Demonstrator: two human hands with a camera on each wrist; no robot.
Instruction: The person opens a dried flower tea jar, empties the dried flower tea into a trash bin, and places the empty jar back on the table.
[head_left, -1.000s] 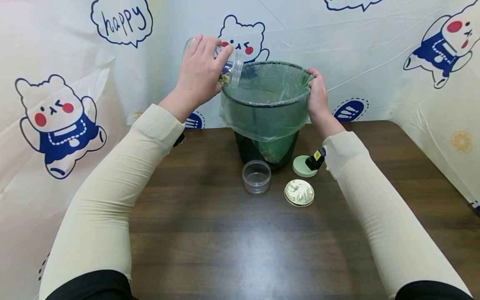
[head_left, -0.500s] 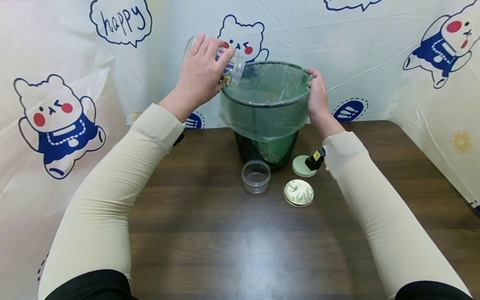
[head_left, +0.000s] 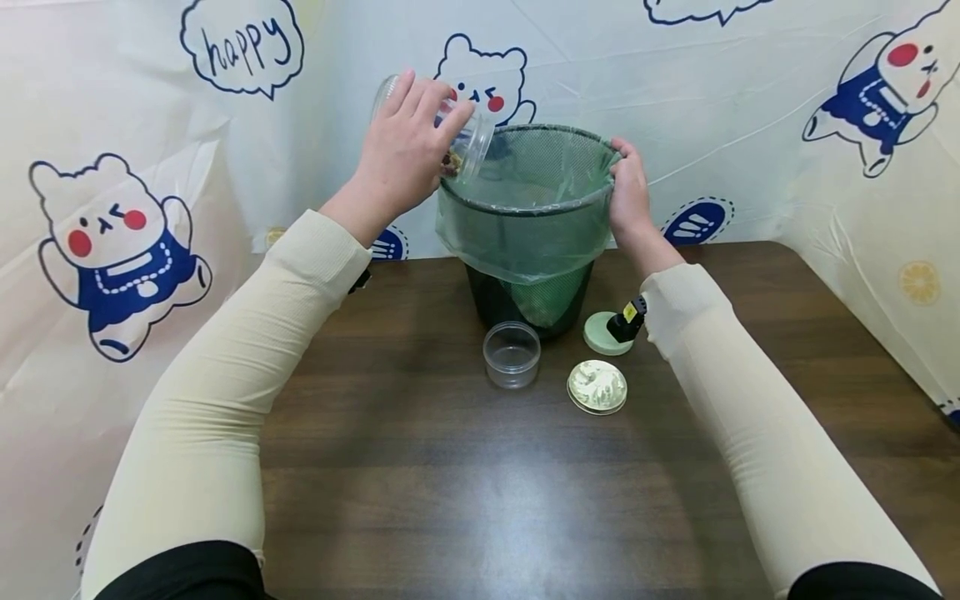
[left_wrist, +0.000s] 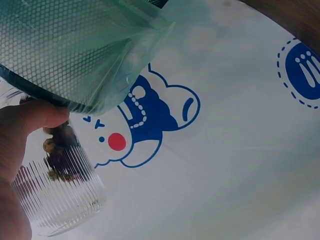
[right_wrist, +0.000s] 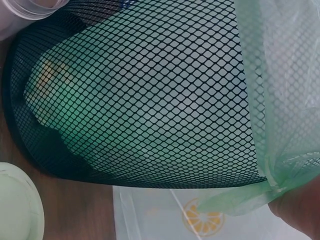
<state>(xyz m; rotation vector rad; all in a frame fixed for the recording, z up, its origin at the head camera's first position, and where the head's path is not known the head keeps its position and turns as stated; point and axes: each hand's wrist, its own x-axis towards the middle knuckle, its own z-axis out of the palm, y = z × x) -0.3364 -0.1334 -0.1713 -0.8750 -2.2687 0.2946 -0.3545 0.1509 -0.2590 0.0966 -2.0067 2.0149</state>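
My left hand (head_left: 401, 150) grips a clear, ribbed jar (left_wrist: 75, 202) tipped on its side, its mouth at the left part of the bin's rim. Dark and yellowish-brown dried pieces (left_wrist: 60, 145) sit inside the jar. Below the mouth stands a black mesh trash bin (head_left: 487, 300), with a green plastic bag (head_left: 525, 246) folded over its rim. At the rim's right side, my right hand (head_left: 632, 196) pinches the edge together with the bag. Something yellowish shows faintly through the mesh near the bottom in the right wrist view.
In front of the bin, a small clear round container (head_left: 512, 357) stands on the brown table (head_left: 420, 500). Right of it lie a pale green lid (head_left: 600, 337) and a whitish-green patterned lid (head_left: 597, 385). A printed sheet (head_left: 330, 167) hangs close behind.
The jar and left hand have shifted slightly right, and the dried pieces look gathered nearer the jar's mouth. The bin and right hand have moved a little left in the view.
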